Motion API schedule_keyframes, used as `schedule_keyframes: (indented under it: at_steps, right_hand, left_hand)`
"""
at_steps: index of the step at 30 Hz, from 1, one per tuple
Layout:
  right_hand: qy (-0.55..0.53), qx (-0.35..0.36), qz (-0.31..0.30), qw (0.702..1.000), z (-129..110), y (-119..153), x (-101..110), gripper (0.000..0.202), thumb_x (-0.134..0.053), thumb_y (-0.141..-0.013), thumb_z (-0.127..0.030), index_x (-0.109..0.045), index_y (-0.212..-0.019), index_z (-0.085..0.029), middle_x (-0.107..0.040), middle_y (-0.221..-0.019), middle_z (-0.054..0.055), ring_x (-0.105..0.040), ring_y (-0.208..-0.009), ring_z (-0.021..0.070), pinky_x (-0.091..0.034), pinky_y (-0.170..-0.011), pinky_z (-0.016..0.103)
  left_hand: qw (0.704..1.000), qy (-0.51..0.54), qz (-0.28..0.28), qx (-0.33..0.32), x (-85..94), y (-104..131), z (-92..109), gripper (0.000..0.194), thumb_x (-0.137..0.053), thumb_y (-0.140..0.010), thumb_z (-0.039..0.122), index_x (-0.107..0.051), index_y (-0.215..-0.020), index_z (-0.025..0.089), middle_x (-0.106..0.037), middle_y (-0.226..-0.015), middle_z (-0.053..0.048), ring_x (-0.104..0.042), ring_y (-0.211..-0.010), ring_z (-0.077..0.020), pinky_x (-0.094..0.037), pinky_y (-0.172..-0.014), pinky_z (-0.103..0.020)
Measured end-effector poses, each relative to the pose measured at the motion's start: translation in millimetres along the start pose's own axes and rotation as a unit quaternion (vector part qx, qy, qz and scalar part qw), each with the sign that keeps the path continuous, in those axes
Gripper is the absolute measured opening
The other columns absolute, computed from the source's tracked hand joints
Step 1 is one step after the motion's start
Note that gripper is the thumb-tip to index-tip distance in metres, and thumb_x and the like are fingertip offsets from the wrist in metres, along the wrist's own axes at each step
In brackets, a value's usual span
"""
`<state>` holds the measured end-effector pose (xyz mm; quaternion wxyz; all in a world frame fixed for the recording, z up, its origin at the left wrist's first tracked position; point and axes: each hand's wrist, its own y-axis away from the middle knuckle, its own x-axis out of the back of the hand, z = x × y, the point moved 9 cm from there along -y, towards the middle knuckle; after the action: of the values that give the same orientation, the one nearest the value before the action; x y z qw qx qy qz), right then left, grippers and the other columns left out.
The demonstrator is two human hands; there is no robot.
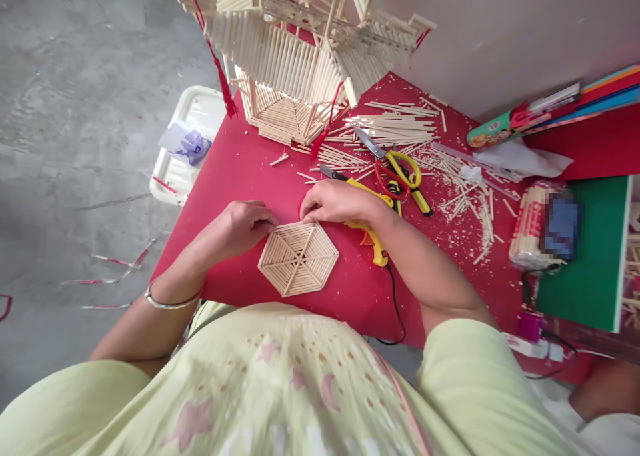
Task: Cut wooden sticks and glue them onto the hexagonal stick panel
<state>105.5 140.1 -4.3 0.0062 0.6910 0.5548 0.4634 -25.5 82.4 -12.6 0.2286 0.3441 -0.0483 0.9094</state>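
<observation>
A hexagonal panel of pale wooden sticks [299, 259] lies flat on the red table top [220, 176] near its front edge. At the panel's upper left corner, my left hand [246, 226] has thumb and fingertips pinched together; whatever is between them is too small to make out. My right hand [327, 203] is at the upper right part of the same panel, its fingers also closed, their tips hiding anything they grip. Just right of it is a yellow glue gun [373, 239], partly covered by my right forearm.
A large stick-built pavilion model [280, 56] with red tassels stands at the back. Scissors [403, 169], loose sticks [395, 126] and scraps lie right of it. A bundle of sticks [529, 223] is farther right. A white lid [175, 169] sits left of the table.
</observation>
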Motion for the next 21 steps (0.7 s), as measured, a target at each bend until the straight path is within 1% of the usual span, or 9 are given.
schedule_keyframes:
  at_steps: [4,9,14,21]
  right_hand:
    - [-0.004,0.006,0.002,1.0,-0.6,-0.8,-0.2,0.017,-0.072,-0.085,-0.014,-0.085,-0.094,-0.018,-0.081,-0.09,0.004,-0.067,-0.081,0.014,-0.039,-0.07,0.024]
    - [-0.006,0.021,0.011,1.0,-1.9,-0.3,-1.0,0.016,-0.071,-0.085,-0.014,-0.085,-0.09,-0.02,-0.08,-0.086,0.002,-0.065,-0.078,0.0134,-0.038,-0.068,0.025]
    - [0.003,0.019,0.013,1.0,-0.2,-0.6,-2.4,0.015,-0.071,-0.086,-0.016,-0.084,-0.09,-0.021,-0.08,-0.086,0.001,-0.065,-0.078,0.0131,-0.037,-0.068,0.025]
    - [0.01,0.012,0.011,1.0,0.6,-1.0,-3.9,0.015,-0.07,-0.089,-0.019,-0.084,-0.094,-0.02,-0.08,-0.09,0.002,-0.067,-0.082,0.0141,-0.039,-0.071,0.025]
  left_hand:
    - [1.0,-0.004,-0.001,0.006,-0.3,2.8,0.1,0.026,-0.053,-0.09,0.02,-0.078,-0.087,0.017,-0.074,-0.084,-0.003,-0.064,-0.07,-0.0129,-0.044,-0.066,-0.023]
    - [1.0,0.002,-0.016,0.022,1.7,7.8,0.1,0.033,-0.047,-0.089,0.017,-0.08,-0.091,0.018,-0.073,-0.088,-0.003,-0.064,-0.072,-0.0121,-0.045,-0.067,-0.023]
    - [0.999,-0.001,-0.028,0.035,3.2,11.8,-1.6,0.027,-0.054,-0.091,0.024,-0.08,-0.093,0.018,-0.073,-0.089,-0.004,-0.064,-0.072,-0.013,-0.046,-0.067,-0.024]
    - [0.999,-0.026,-0.012,0.026,1.2,13.3,-3.3,0.025,-0.056,-0.092,0.026,-0.078,-0.088,0.017,-0.07,-0.086,-0.005,-0.061,-0.071,-0.0136,-0.045,-0.067,-0.025]
